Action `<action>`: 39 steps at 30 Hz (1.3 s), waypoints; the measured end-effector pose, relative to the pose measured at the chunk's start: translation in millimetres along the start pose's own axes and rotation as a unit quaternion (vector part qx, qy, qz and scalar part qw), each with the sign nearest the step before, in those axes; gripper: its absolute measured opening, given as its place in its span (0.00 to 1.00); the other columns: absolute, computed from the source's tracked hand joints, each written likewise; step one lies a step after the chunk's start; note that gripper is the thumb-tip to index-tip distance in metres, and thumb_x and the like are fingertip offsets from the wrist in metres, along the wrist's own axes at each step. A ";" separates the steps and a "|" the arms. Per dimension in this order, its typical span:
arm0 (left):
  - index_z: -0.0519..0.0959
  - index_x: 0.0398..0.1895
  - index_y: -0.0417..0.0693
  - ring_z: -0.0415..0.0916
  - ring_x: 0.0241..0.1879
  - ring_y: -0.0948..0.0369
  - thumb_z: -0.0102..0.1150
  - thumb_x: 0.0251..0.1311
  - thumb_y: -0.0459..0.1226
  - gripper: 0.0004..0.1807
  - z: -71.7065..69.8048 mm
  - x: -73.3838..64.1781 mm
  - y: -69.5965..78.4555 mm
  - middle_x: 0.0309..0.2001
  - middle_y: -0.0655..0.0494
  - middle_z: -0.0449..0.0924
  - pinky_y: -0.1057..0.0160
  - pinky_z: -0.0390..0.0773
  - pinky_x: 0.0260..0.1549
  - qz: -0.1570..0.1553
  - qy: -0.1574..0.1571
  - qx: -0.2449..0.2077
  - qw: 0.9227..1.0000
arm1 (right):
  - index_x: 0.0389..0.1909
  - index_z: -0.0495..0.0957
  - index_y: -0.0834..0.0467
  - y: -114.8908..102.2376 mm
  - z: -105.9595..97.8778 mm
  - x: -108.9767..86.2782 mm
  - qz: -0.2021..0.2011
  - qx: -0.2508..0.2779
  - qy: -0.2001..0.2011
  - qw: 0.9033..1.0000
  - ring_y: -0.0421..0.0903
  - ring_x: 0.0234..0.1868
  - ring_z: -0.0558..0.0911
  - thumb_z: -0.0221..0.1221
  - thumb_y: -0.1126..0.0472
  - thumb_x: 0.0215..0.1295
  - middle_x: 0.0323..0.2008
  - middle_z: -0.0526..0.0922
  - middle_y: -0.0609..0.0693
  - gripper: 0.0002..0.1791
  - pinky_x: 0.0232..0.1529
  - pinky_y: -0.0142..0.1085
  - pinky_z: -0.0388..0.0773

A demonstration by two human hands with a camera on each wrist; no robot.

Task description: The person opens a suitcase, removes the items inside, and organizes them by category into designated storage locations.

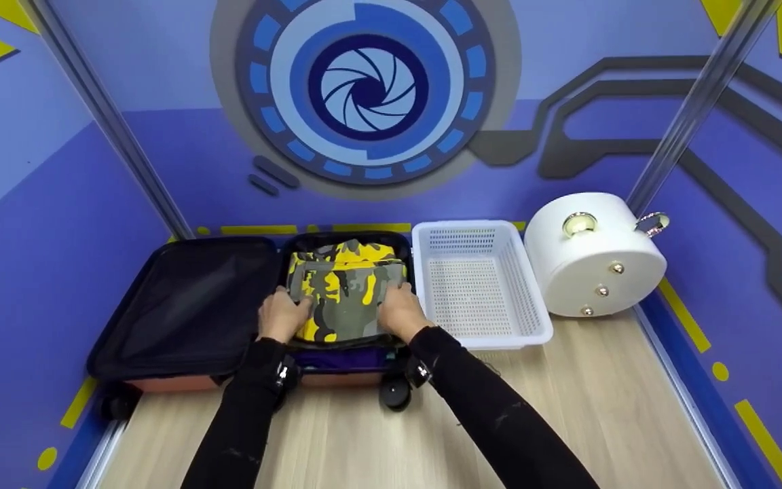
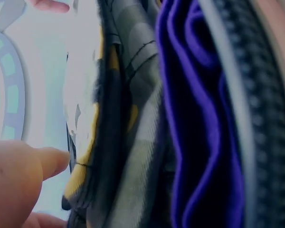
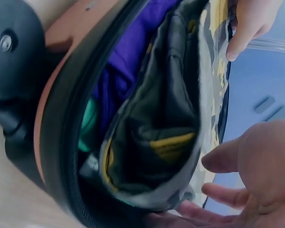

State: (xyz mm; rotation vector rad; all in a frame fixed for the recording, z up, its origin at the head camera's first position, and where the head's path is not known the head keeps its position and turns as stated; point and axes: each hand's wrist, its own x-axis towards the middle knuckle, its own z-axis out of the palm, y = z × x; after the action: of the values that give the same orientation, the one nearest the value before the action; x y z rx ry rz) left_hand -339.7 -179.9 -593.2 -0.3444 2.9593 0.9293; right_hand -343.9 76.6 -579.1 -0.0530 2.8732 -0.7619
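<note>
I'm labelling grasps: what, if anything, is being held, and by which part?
The folded camouflage cloth, by its two side edges: the left hand at the left, the right hand at the right. How far fingers reach underneath is unclear.

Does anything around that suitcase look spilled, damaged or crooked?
No, nothing stands out. The open suitcase shows no visible damage or spill. The camouflage garment lies folded inside it over purple cloth, the left hand and right hand at its edges. The white basket stands upright alongside.
</note>
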 end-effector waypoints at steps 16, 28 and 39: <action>0.58 0.86 0.35 0.70 0.76 0.32 0.67 0.74 0.49 0.48 -3.7 2.0 -3.6 0.78 0.28 0.70 0.35 0.71 0.76 -0.053 -0.016 -0.089 0.994 | 0.77 0.68 0.68 10.3 13.8 3.9 0.011 0.032 0.063 0.997 0.68 0.59 0.88 0.61 0.57 0.78 0.59 0.85 0.73 0.33 0.62 0.55 0.86; 0.59 0.85 0.39 0.73 0.73 0.33 0.59 0.78 0.45 0.40 -0.5 -0.7 3.0 0.74 0.30 0.74 0.36 0.73 0.72 -0.035 -0.002 -0.127 0.991 | 0.76 0.65 0.65 13.5 25.6 -0.9 -0.006 0.049 0.043 0.998 0.71 0.61 0.84 0.58 0.58 0.80 0.66 0.75 0.76 0.30 0.62 0.57 0.83; 0.51 0.88 0.40 0.68 0.78 0.32 0.56 0.82 0.47 0.42 11.1 0.9 -11.6 0.79 0.28 0.67 0.35 0.72 0.75 -0.051 -0.040 -0.101 0.993 | 0.79 0.69 0.62 40.0 56.5 16.7 -0.055 0.017 0.069 0.996 0.70 0.59 0.86 0.57 0.52 0.83 0.66 0.77 0.73 0.31 0.63 0.58 0.85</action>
State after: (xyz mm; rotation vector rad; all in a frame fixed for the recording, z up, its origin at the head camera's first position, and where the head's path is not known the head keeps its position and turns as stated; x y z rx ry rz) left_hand -338.6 -183.0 -608.9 -0.4464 2.7535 1.2007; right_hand -350.3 82.4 -649.8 -0.1628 3.0076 -0.8656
